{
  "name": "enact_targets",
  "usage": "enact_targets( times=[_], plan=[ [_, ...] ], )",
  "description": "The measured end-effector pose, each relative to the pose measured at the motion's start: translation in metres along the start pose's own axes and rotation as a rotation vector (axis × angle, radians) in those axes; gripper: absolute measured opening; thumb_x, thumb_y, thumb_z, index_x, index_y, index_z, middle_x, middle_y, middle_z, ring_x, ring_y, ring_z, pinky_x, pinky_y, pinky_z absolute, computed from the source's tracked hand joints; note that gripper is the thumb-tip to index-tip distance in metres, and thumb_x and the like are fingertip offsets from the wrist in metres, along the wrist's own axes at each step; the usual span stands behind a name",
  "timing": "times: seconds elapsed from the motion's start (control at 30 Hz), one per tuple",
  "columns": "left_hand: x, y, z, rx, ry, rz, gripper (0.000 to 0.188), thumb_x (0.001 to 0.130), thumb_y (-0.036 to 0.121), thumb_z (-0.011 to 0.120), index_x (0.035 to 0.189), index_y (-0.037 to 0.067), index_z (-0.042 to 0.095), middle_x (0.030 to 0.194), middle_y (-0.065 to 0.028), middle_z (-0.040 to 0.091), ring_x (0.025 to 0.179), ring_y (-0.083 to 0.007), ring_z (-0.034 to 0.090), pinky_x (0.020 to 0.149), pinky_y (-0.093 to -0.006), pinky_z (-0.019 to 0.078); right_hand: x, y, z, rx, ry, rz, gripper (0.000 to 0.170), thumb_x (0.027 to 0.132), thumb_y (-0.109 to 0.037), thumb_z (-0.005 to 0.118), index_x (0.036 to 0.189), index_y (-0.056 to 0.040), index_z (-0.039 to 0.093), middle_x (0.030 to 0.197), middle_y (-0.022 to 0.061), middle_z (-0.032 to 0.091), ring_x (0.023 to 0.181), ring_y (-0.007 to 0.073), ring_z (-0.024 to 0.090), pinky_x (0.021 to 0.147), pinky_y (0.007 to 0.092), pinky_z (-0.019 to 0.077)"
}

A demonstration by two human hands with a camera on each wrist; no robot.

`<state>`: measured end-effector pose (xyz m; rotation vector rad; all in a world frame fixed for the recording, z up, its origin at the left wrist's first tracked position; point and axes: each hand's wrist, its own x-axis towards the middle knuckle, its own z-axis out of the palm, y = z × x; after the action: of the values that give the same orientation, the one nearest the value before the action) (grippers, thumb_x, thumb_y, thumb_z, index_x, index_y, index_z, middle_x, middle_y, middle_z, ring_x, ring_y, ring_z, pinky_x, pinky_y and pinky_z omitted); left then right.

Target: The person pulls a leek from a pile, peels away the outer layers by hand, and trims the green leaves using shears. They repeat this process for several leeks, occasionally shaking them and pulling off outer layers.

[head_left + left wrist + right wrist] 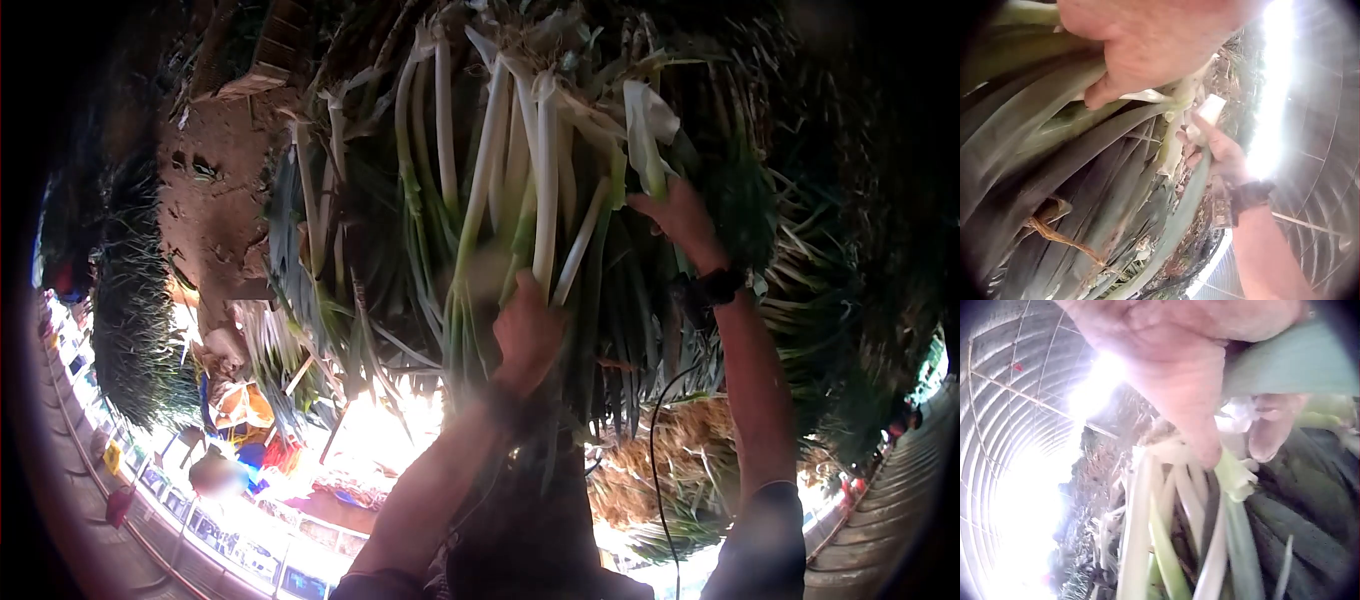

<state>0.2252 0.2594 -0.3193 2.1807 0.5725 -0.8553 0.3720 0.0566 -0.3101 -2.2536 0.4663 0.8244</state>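
Long green onions [490,170] with white stalks lie in a bunch, roots toward the far side and green leaves hanging to the near side. My left hand [530,325] grips stalks at the middle of the bunch, fingers curled; in the left wrist view its thumb lies over a pale stalk [1147,95]. To the right, my right hand [685,225] pinches a loose white sheath [648,125]. In the left wrist view this sheath runs into a long green leaf [1182,215], which hangs below that hand. A dark band [710,290] circles the right wrist.
More green onions are heaped at the right [810,250] and in a bundle [135,290] at the left. Bare brown ground or board [215,210] shows at the left. A black cable [655,470] hangs beside the right arm. Ribbed arched roofing [1041,381] rises behind.
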Motion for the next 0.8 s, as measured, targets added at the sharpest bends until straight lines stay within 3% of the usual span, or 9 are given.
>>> enact_targets(
  times=[0.07,0.27,0.37,0.4,0.57,0.63,0.67,0.7,0.8],
  plan=[
    [0.004,0.0,0.006,0.031,-0.011,-0.013,0.048,0.081,0.016,0.069,0.117,0.003,0.04,0.09,-0.0269,0.068,0.086,-0.0495,0.067,0.077,-0.0568,0.0509,0.003,0.001,0.009,0.152,-0.002,-0.061,0.029,0.078,-0.016,0.07,0.094,0.0058,0.062,0.079,0.0192,0.068,0.067,0.0283,0.07,0.062,0.0403,0.0551],
    [0.003,-0.002,-0.004,0.029,-0.042,-0.033,0.046,0.08,0.015,0.065,0.119,0.004,0.042,0.09,-0.0271,0.069,0.087,-0.0491,0.067,0.079,-0.0583,0.0512,0.021,-0.001,0.022,-0.129,-0.048,-0.15,0.035,0.078,-0.018,0.071,0.104,0.0038,0.062,0.076,0.0156,0.067,0.064,0.0248,0.067,0.059,0.0375,0.0525],
    [0.002,-0.005,-0.018,-0.151,-0.089,-0.017,0.046,0.077,0.015,0.067,0.117,0.004,0.048,0.092,-0.0262,0.069,0.088,-0.0474,0.067,0.078,-0.0559,0.0525,0.048,-0.023,-0.048,-0.491,0.284,-0.269,0.04,0.08,-0.02,0.069,0.113,0.0015,0.062,0.094,0.0199,0.07,0.087,0.0319,0.068,0.077,0.0439,0.0535],
    [0.0,-0.002,-0.023,-0.152,-0.092,-0.015,0.046,0.077,0.015,0.067,0.117,0.004,0.048,0.092,-0.0262,0.069,0.088,-0.0474,0.067,0.078,-0.0559,0.0525,0.059,-0.037,-0.077,-0.537,0.408,-0.396,0.037,0.078,-0.015,0.071,0.111,0.0011,0.062,0.098,0.0256,0.068,0.098,0.0425,0.065,0.082,0.0502,0.0525],
    [0.014,0.004,-0.039,-0.225,0.174,0.193,0.046,0.073,0.015,0.071,0.114,0.002,0.055,0.088,-0.026,0.069,0.087,-0.0465,0.068,0.077,-0.0494,0.055,0.048,-0.095,-0.123,-0.481,0.957,-1.115,0.039,0.089,-0.021,0.068,0.122,-0.0023,0.059,0.106,0.0238,0.068,0.101,0.041,0.065,0.083,0.0459,0.053],
    [0.03,0.003,-0.054,-0.169,0.248,0.322,0.042,0.074,0.014,0.072,0.11,0.0,0.056,0.088,-0.0239,0.069,0.084,-0.0368,0.07,0.073,-0.0449,0.0552,0.023,-0.077,-0.069,-0.249,0.407,-0.429,0.041,0.09,-0.023,0.068,0.125,-0.0029,0.059,0.11,0.0219,0.068,0.104,0.0393,0.066,0.086,0.0442,0.053],
    [0.037,0.005,-0.06,-0.111,0.319,0.446,0.038,0.074,0.013,0.073,0.105,-0.003,0.057,0.088,-0.0219,0.07,0.081,-0.027,0.071,0.07,-0.0404,0.0554,0.03,-0.036,-0.021,-0.015,0.411,-0.538,0.036,0.09,-0.023,0.067,0.12,-0.0028,0.063,0.111,0.022,0.069,0.105,0.0386,0.066,0.087,0.0428,0.053],
    [0.044,0.012,-0.067,-0.109,0.321,0.448,0.038,0.074,0.013,0.073,0.105,-0.003,0.057,0.088,-0.0219,0.07,0.081,-0.027,0.071,0.07,-0.0404,0.0554,0.009,-0.042,0.004,0.062,0.074,-0.322,0.037,0.091,-0.024,0.066,0.12,-0.001,0.063,0.117,0.0232,0.067,0.108,0.0403,0.065,0.09,0.044,0.0526],
    [0.06,0.014,-0.08,-0.333,0.207,0.107,0.04,0.076,0.012,0.074,0.109,-0.003,0.058,0.092,-0.0215,0.07,0.084,-0.0245,0.07,0.071,-0.0381,0.0547,-0.006,-0.015,0.098,0.16,0.182,-0.406,0.044,0.091,-0.024,0.065,0.126,0.0014,0.059,0.122,0.0249,0.065,0.111,0.0422,0.063,0.094,0.0449,0.0512]
  ],
)
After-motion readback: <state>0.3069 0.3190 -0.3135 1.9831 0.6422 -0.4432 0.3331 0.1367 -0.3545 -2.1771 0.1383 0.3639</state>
